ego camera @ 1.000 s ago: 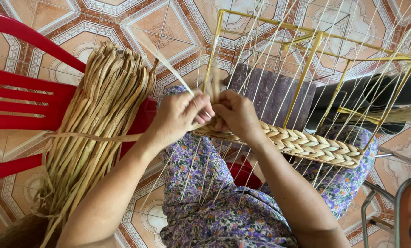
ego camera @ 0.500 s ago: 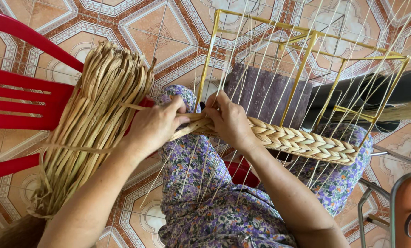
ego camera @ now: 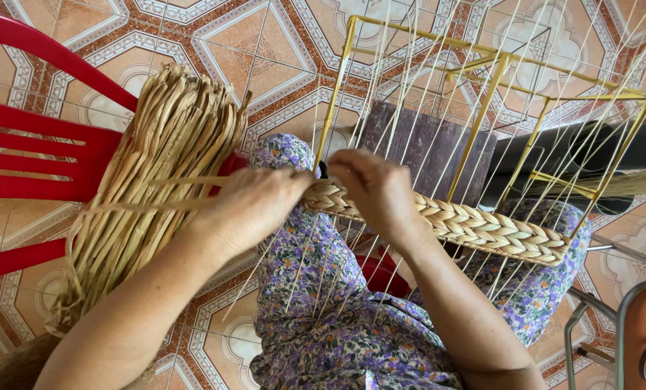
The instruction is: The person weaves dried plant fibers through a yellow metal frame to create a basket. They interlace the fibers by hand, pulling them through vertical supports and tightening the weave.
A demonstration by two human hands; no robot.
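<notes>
My left hand (ego camera: 254, 206) is clenched on a flat straw strand (ego camera: 157, 206) whose long axis runs out leftward toward the bundle of dried straw (ego camera: 160, 180) lying on the red chair (ego camera: 34, 148). My right hand (ego camera: 377, 191) presses down on the near end of the braided band (ego camera: 474, 224), though I cannot tell whether its fingers pinch anything. The band runs rightward from both hands along the yellow wire frame (ego camera: 482, 108), across my lap. My left hand is nearer the bundle. Below lies a patterned tile floor (ego camera: 279, 50).
</notes>
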